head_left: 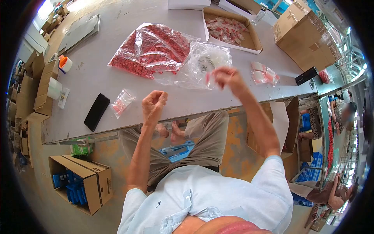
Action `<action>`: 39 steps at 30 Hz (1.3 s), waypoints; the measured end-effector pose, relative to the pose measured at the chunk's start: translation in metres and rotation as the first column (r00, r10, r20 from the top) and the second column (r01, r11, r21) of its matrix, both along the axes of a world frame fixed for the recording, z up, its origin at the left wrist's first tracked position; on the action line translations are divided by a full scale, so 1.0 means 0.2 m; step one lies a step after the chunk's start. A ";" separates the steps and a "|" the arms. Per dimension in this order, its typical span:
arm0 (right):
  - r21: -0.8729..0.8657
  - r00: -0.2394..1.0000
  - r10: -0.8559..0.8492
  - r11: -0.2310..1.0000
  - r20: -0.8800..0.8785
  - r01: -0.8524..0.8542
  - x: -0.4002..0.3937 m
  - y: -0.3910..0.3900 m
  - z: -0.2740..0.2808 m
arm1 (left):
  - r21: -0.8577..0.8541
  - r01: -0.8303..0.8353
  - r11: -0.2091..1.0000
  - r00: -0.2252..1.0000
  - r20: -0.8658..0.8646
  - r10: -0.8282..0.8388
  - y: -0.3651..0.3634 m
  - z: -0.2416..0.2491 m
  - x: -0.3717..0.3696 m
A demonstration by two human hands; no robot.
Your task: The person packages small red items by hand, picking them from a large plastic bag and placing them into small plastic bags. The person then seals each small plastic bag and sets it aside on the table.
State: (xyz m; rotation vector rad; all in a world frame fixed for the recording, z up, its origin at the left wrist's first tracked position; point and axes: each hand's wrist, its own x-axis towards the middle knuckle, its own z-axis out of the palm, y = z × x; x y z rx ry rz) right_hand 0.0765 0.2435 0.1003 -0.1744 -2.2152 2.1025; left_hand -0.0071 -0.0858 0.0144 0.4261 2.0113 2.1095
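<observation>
Two hands work above the near edge of the tabletop [97, 74]. My right hand [228, 78] is raised, its fingertips pressed together on a small clear bag [208, 79] that shows a red piece inside; the bag hangs just in front of a larger, crumpled clear bag [202, 62] lying on the tabletop. My left hand [154, 104] is curled into a loose fist, fingers closed on themselves, and I cannot tell whether anything small sits inside it.

Handling judgement: the small bag looks light, thin and limp. The film is likely slippery, so a pinch at the top edge or a corner gives the surest hold; a grip on the middle would only crumple it around the contents.

Surroundings:
- A large clear bag of red pieces [154, 48] lies beyond both hands, touching the crumpled bag.
- One filled small packet [122, 102] rests left of my left hand, beside a black phone [97, 111].
- More filled packets [264, 73] sit to the right, near a black device [306, 75].
- An open cardboard tray [255, 39] at the far side holds many packets.
- A closed cardboard box [306, 35] stands at the far right.
- An open box of blue items [99, 183] stands on the floor to my left.
</observation>
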 end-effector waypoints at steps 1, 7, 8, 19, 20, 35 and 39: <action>-0.050 0.990 -0.140 0.989 -0.025 0.139 -0.09 0.13 0.06 | -0.041 -0.034 0.999 0.999 -0.043 0.032 -0.01 0.01 0.00; 0.011 0.940 -0.329 0.944 0.089 0.329 -0.24 0.25 0.08 | -0.136 -0.215 0.967 0.892 -0.431 0.137 -0.06 0.00 0.04; 0.104 0.971 -0.208 0.975 0.116 0.197 -0.21 0.18 0.03 | -0.134 -0.234 0.963 0.893 -0.422 0.158 -0.07 0.01 0.05; 0.162 0.944 0.317 0.931 0.090 -0.327 -0.30 -0.78 -0.22 | -0.279 -0.578 0.767 0.548 -0.829 0.111 -0.57 0.03 0.07; 0.199 0.946 0.318 0.925 0.066 -0.325 -0.33 -0.85 -0.21 | -0.277 -0.588 0.760 0.545 -0.829 0.120 -0.61 0.03 0.05; 0.582 0.967 0.239 0.775 0.094 -0.248 -0.88 -1.31 -0.37 | -0.427 -0.661 0.617 0.625 -0.769 0.137 -0.65 -0.02 -0.05; 0.375 0.960 0.218 0.887 0.173 -0.269 -0.85 -1.28 -0.38 | -0.437 -0.667 0.604 0.621 -0.773 0.126 -0.66 -0.03 -0.05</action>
